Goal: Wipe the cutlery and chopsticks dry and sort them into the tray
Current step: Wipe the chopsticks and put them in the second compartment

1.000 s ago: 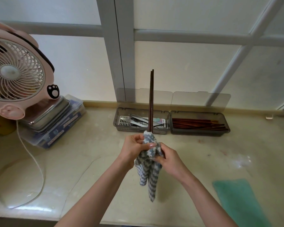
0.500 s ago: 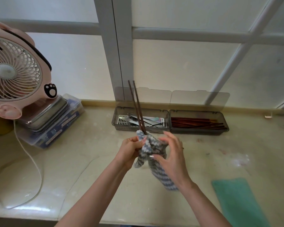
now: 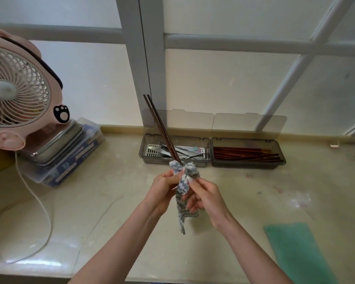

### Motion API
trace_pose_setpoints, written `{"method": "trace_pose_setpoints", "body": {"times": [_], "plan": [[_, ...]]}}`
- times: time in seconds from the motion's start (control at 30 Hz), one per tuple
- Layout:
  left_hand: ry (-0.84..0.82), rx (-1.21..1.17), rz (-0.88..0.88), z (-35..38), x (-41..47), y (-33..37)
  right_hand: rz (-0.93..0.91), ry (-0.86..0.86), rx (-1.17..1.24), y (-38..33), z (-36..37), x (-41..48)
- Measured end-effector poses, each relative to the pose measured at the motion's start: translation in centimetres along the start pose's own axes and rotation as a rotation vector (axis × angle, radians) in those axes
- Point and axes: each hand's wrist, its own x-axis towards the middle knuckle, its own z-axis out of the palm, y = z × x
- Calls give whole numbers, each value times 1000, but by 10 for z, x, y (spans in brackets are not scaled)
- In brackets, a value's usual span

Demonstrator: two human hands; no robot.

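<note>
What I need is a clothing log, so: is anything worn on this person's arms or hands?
Nothing that shows. Both forearms are bare down to the bottom of the picture, with no sleeves, watch or bracelet. The left hand and right hand wear no gloves. The nails look longish, with a pale finish.

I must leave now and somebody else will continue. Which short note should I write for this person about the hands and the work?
Left hand: pinches the cloth round the lower end of a chopstick pair, which points up, tilted left.
Right hand: grips the cloth lower down.
Tray: cutlery in the left compartment, chopsticks in the right.
Done: those items are sorted.
Left: finish wiping the pair, then lay it with the chopsticks.
</note>
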Motion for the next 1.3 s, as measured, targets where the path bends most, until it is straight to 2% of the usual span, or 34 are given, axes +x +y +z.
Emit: {"method": "trace_pose_setpoints", "body": {"times": [0.13,0.43,0.6,0.8,1.0,1.3], "plan": [[17,-3,-23,-1,2,-6,13,8,-125,9,2,3],[-10,-29,-86,1,0,-15,96,-89,220,16,-1,-2],[-9,10,-89,-7,1,-18,130,-95,255,24,3,-1],[-59,-88,-120,-7,-1,-17,140,-137,322,24,6,-3],[-19,-93,-158,-9,-2,-19,86,-5,29,24,10,-4],[44,55,-144,-10,-7,-16,-132,-10,-546,25,11,-8]]}}
